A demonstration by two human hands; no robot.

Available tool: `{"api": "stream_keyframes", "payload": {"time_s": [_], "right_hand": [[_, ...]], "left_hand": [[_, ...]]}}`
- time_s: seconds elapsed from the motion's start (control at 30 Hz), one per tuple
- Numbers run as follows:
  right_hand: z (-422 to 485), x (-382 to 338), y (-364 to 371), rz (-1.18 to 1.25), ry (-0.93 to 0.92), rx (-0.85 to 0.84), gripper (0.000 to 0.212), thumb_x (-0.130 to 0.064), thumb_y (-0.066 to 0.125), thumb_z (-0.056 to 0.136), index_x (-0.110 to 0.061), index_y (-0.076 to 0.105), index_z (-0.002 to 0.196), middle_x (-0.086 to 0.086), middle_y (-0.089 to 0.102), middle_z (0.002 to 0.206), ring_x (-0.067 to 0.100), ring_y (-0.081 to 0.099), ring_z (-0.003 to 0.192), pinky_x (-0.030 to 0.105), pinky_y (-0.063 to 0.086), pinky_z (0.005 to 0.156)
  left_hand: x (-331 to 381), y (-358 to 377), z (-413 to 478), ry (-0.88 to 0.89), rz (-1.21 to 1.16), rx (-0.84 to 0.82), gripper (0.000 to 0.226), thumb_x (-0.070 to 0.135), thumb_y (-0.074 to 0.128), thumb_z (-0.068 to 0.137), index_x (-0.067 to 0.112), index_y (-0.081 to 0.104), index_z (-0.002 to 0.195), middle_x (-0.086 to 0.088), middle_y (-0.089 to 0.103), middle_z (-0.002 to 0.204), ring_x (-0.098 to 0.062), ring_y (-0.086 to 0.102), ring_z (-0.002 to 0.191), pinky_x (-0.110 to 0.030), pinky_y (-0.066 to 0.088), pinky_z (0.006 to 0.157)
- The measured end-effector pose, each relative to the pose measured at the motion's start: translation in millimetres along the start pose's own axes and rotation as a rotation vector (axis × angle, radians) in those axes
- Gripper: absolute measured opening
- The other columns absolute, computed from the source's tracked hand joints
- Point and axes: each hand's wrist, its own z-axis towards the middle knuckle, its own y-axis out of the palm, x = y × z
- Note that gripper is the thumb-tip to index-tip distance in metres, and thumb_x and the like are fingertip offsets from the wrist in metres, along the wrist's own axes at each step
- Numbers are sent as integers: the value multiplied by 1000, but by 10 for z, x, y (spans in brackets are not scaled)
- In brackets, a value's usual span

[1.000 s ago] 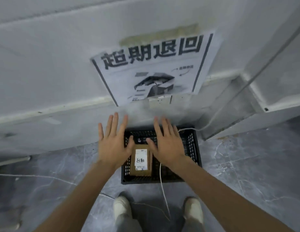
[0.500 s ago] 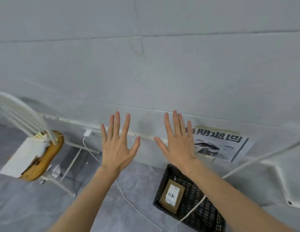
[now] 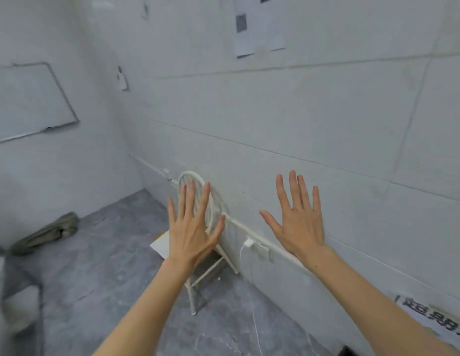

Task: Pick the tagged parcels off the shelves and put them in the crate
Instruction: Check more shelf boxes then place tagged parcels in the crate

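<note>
Out front, left hand (image 3: 194, 235) and right hand (image 3: 299, 227) splay

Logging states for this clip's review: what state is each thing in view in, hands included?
Left hand: open, fingers spread, holding nothing.
Right hand: open, fingers spread, holding nothing.
White chair: upright, a white sheet on its seat.
Charger: plugged in.
Poster: stuck up, partly out of frame.
Olive bag: lying slumped.
</note>
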Motion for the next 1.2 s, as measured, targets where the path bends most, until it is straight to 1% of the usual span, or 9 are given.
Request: {"api": "stream_keyframes", "payload": {"time_s": [0.13,0.23,0.37,0.47,0.6,0.7,0.87,1.1,1.2], "right_hand": [[388,-913,-311,53,-143,60,85,-69,20,95,-16,3,159,15,4,166,30,5,154,55,11,121],[591,-1534,-492,107,-231,96,85,-69,22,95,-15,5,159,15,3,166,30,5,153,55,12,121],[776,-2400,-764,224,-371,155,85,-67,28,95,-16,8,159,15,6,166,30,7,153,55,14,121],[833,-3006,-971,329,-477,176,84,-67,30,94,-16,11,159,15,9,166,30,9,153,56,14,121],[780,-3712,-1243,458,-629,234,84,-66,33,94,-15,15,159,17,15,164,31,15,152,56,17,120],[644,-4147,-1440,557,-749,243,84,-65,33,94,-15,15,159,17,15,164,32,16,152,57,18,119],[124,-4662,-1818,741,-962,233,83,-67,22,96,-13,12,159,19,14,164,33,16,152,56,17,119],[-963,-5108,-2617,991,-1219,191,86,-67,27,95,-14,6,159,19,13,164,33,13,152,57,18,120],[-1553,-5154,-3059,1121,-1336,179,86,-67,27,95,-15,4,159,17,11,165,32,12,153,56,16,120]], "left_hand": [[-749,-799,24,-83,120,84,80,63,37,94,28,8,160,-9,5,167,-25,-1,155,-58,8,122],[-1190,-1331,-60,-123,209,129,79,65,30,93,28,9,160,-10,7,167,-27,3,155,-59,9,121],[-1707,-2069,-298,-224,342,211,78,60,38,93,26,14,159,-11,12,166,-28,9,154,-60,14,120],[-1983,-2617,-566,-295,457,260,79,60,40,93,25,15,159,-12,13,166,-28,9,154,-59,13,121],[-2151,-3281,-1013,-425,613,309,79,60,38,93,25,14,159,-12,12,166,-28,8,154,-58,10,121],[-2098,-3674,-1438,-543,723,342,78,59,41,93,25,15,159,-12,14,166,-29,10,154,-57,9,122],[-1709,-4203,-2222,-754,913,367,78,59,42,92,23,21,159,-13,18,165,-29,13,153,-58,12,121],[-763,-4890,-3286,-1020,1107,386,80,60,38,93,26,11,160,-9,7,167,-25,3,155,-56,7,122],[-238,-5247,-3757,-1130,1228,392,79,60,39,93,25,13,160,-10,9,167,-25,4,155,-57,8,122]]}}
